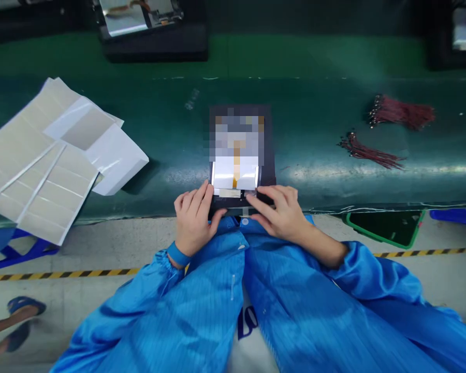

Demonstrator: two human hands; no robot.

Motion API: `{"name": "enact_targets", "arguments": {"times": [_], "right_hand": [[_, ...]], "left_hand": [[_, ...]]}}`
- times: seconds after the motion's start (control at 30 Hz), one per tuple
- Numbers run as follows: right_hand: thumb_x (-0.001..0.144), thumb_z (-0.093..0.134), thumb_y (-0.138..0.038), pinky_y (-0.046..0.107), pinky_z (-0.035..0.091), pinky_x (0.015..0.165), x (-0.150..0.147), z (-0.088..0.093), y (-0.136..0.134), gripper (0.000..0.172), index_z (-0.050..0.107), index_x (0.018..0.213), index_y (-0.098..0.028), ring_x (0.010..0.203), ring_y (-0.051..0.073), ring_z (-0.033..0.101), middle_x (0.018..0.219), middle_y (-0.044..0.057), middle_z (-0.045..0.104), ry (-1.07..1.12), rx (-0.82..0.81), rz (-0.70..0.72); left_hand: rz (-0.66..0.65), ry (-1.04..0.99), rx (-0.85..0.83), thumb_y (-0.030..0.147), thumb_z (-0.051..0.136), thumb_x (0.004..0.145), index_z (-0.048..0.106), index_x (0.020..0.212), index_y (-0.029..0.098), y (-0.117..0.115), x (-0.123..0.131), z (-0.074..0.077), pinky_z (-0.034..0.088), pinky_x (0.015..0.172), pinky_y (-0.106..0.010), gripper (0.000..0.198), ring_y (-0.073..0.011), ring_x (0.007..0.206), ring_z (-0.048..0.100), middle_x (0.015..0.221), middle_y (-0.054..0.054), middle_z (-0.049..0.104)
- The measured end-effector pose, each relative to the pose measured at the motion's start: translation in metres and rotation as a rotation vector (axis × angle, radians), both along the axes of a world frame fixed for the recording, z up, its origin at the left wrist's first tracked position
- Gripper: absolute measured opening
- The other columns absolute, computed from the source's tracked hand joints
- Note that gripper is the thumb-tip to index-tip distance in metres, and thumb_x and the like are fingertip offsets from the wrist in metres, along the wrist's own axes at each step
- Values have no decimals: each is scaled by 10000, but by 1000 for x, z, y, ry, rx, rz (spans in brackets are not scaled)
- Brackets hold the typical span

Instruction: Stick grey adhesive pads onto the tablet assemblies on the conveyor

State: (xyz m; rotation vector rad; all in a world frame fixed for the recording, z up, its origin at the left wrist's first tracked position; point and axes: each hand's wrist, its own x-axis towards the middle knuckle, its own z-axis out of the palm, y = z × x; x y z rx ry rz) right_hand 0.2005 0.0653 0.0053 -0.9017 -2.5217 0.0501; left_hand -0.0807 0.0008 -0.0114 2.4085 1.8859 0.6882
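A dark flat electronic panel (241,155) lies on the green belt directly in front of me. Its upper area is pixelated and unreadable. A white film with an orange strip (235,176) covers its middle, and a small pale label (229,192) sits near the lower edge. My left hand (193,217) grips the panel's lower left side, fingers on top. My right hand (274,212) presses on its lower right corner, fingers spread across the surface. The panel's near edge is partly hidden under both hands.
Loose sheets of pale adhesive pads (34,176) overlap at the left of the belt. Two bundles of red wires (402,111) lie at the right. Dark fixtures holding panels (151,31) stand at the far side. A green-rimmed tray (384,228) sits below the belt's near edge.
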Motion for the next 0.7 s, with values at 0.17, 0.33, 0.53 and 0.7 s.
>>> {"name": "enact_targets", "arguments": {"times": [0.17, 0.33, 0.53, 0.7], "right_hand": [[1036, 636, -371, 410, 457, 1018, -17, -4, 1, 362, 688, 1381, -274, 1288, 265, 604, 1388, 89, 724, -44, 49, 34], [1095, 507, -352, 540, 404, 1186, -25, -13, 32, 466, 559, 1545, -246, 1518, 314, 490, 1640, 108, 534, -142, 3, 58], [1076, 487, -235, 725, 333, 1197, -14, -1, 155, 481, 548, 1548, -166, 1556, 391, 432, 1667, 171, 476, -227, -156, -124], [1066, 513, -228, 730, 207, 1257, -4, 17, 276, 503, 517, 1565, -168, 1570, 376, 386, 1677, 159, 472, -236, -185, -264]], "left_hand": [[7, 38, 110, 332, 714, 979, 519, 1554, 202, 1, 12, -4, 401, 1066, -469, 621, -298, 1127, 710, 1409, -144, 704], [-35, 57, 70, 295, 610, 1036, 567, 1492, 157, 32, 30, 2, 408, 1056, -478, 478, -308, 1186, 692, 1450, -165, 672], [-40, -7, -70, 383, 575, 1010, 462, 1586, 141, 102, 29, 60, 427, 1093, -549, 636, -391, 1390, 547, 1624, -164, 513], [56, -113, 16, 493, 628, 948, 627, 1438, 179, 171, -42, 104, 393, 1199, -594, 582, -384, 1426, 544, 1543, -146, 587]]}}
